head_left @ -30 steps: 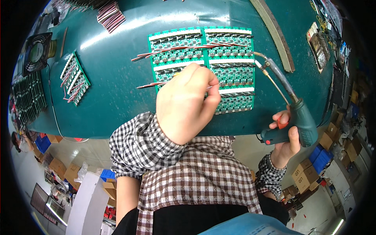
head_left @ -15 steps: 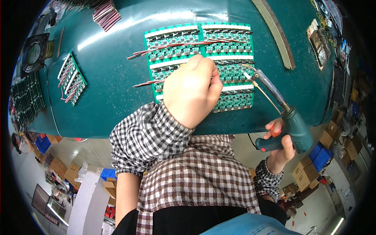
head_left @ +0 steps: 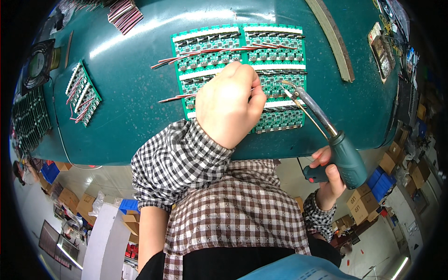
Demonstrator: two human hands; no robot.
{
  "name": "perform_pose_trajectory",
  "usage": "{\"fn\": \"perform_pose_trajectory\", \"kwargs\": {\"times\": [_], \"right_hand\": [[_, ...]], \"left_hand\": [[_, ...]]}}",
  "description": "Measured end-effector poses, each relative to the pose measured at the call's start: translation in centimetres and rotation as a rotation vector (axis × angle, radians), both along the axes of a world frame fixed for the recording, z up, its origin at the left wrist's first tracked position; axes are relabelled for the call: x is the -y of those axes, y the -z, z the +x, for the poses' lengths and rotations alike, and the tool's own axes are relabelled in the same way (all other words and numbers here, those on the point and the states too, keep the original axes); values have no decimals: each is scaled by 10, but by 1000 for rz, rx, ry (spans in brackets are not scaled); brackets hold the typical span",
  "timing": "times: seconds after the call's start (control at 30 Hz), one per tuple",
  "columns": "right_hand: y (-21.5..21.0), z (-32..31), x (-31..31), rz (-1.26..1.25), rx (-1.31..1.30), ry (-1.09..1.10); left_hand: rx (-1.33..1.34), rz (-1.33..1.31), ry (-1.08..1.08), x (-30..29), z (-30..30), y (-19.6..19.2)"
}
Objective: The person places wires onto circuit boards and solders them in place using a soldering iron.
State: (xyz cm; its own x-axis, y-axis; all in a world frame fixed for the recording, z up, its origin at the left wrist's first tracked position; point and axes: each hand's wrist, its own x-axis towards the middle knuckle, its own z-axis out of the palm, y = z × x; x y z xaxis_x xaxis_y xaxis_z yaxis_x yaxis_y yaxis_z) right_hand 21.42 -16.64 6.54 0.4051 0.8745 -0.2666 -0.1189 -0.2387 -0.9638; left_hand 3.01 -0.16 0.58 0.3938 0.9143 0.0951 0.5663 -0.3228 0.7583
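My left hand [head_left: 228, 105] rests on a green panel of small circuit boards [head_left: 275, 56] on the teal table [head_left: 130, 93]. Its fingers pinch a thin red and white wire [head_left: 175, 98] that runs out to the left. My right hand [head_left: 329, 179] grips the dark teal handle of a soldering iron [head_left: 343, 156]. The iron's metal shaft reaches up and left, and its tip [head_left: 283, 83] touches the panel just right of my left fingers. More red and white wires [head_left: 163, 60] lie across the panel's upper rows.
A second, smaller green board panel [head_left: 83, 93] with wires lies at the left. A black fan [head_left: 37, 65] stands at the far left, and a bundle of red and white wires [head_left: 123, 11] at the top. A long strip [head_left: 333, 37] lies at the right. Cardboard boxes [head_left: 357, 205] stand on the floor.
The soldering iron has swung left and down onto the panel beside my left fingers. My left hand has stayed on the boards holding the wire.
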Motion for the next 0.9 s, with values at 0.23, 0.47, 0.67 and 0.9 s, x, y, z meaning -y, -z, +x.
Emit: {"fn": "perform_pose_trajectory", "kwargs": {"times": [0.23,0.47,0.67,0.9], "right_hand": [[2,-4,4,-35,28,10],[-6,-10,-3,-112,162,-46],[4,-6,6,-56,187,-86],[1,-9,4,-60,232,-74]], "left_hand": [[20,37,-20,1,1,2],[16,23,-18,2,1,2],[29,21,-25,1,2,2],[32,23,-27,1,2,2]]}}
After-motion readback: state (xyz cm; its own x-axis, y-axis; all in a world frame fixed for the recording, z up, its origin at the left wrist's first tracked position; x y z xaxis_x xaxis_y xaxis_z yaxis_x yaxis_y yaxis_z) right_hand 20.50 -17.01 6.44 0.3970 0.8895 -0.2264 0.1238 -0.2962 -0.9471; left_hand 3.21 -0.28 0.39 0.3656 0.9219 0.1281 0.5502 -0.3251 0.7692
